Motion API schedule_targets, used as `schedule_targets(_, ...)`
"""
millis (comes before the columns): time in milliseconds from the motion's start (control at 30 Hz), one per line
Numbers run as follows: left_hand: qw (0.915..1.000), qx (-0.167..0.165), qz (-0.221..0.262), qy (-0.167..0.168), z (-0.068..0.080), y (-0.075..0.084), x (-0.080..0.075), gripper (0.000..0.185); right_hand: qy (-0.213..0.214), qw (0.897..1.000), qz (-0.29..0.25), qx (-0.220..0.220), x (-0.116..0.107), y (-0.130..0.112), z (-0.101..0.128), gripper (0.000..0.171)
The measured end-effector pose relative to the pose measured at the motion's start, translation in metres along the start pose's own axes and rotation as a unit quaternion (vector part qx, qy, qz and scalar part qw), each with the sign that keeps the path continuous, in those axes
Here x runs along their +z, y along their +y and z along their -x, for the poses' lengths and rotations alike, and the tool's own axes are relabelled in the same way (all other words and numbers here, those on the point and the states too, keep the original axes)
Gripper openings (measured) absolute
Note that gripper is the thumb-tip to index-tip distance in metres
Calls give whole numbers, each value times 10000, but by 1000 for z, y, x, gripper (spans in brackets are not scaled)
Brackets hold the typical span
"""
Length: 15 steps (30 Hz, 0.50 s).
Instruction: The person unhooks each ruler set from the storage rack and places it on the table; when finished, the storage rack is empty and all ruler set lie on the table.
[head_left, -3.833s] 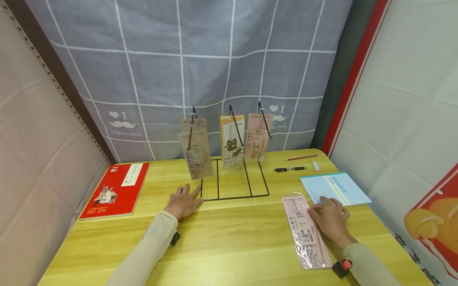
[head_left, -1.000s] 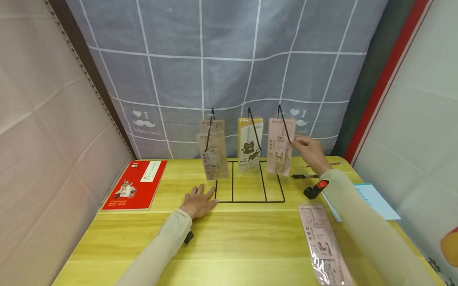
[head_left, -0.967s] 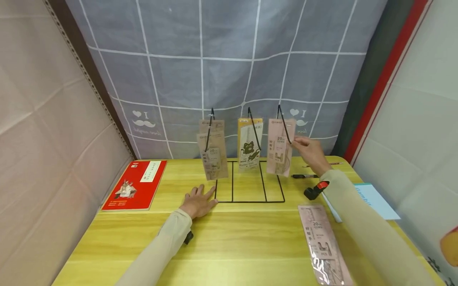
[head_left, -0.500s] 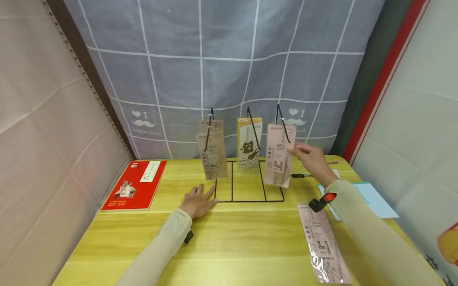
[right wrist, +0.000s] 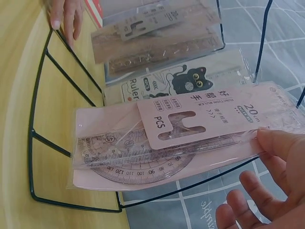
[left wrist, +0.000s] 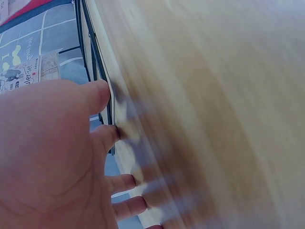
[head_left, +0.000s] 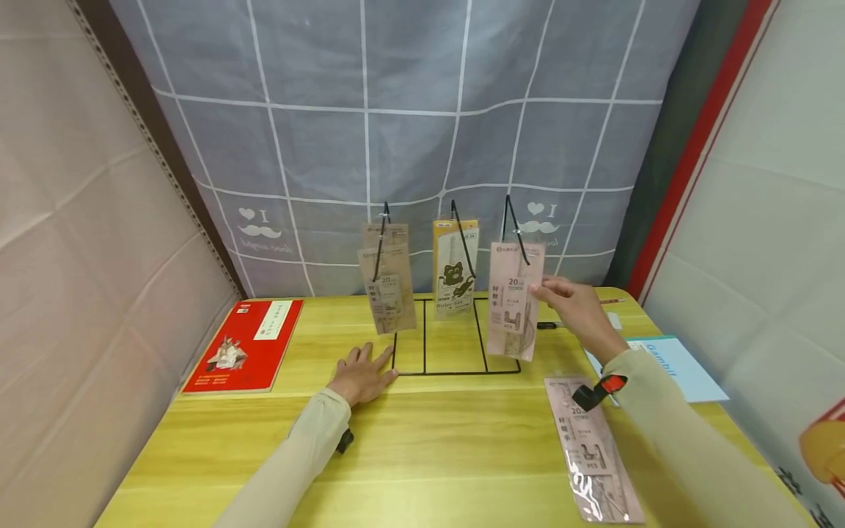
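My right hand (head_left: pixel 584 312) pinches the right edge of a pink ruler set pack (head_left: pixel 511 301) between thumb and fingers. This pack hangs upright at the right hook of a black wire rack (head_left: pixel 455 373), the hook's tip crossing its upper part. A ruler and a protractor show through its clear wrapper in the right wrist view. My left hand (head_left: pixel 359 378) rests on the table with fingers spread, its thumb and forefinger touching the rack's left base corner. Brownish ruler packs (head_left: pixel 388 293) hang on the left hook, and a yellow-and-white cat ruler set (head_left: pixel 455 271) on the middle one.
Another pink ruler set pack (head_left: pixel 594 455) lies on the table (head_left: pixel 422 455) below my right wrist. A red booklet (head_left: pixel 244 345) lies at the left. Beyond my right arm are a blue notebook (head_left: pixel 673 367), a pen (head_left: pixel 548 325), a pencil and an eraser.
My right hand left the pink pack on the table and took hold of the one on the right hook. That pack has slid forward and down along the hook. My left hand stays put.
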<state>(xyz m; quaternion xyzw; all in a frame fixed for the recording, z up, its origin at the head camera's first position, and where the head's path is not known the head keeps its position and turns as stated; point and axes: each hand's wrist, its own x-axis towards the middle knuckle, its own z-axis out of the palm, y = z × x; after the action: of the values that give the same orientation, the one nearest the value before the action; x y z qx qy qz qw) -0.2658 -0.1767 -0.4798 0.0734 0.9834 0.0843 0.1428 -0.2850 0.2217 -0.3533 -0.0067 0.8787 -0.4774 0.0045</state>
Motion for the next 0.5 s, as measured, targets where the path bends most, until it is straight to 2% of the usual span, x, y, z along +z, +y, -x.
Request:
schedule_targets(233, 10000, 20, -9, -88, 5, 4, -7, 63, -97, 9999, 83, 86, -1, 1, 12, 81)
schedule_targets(500, 10000, 47, -78, -18, 11, 5, -11, 62, -143, 9997, 141, 107, -3, 1, 29, 79)
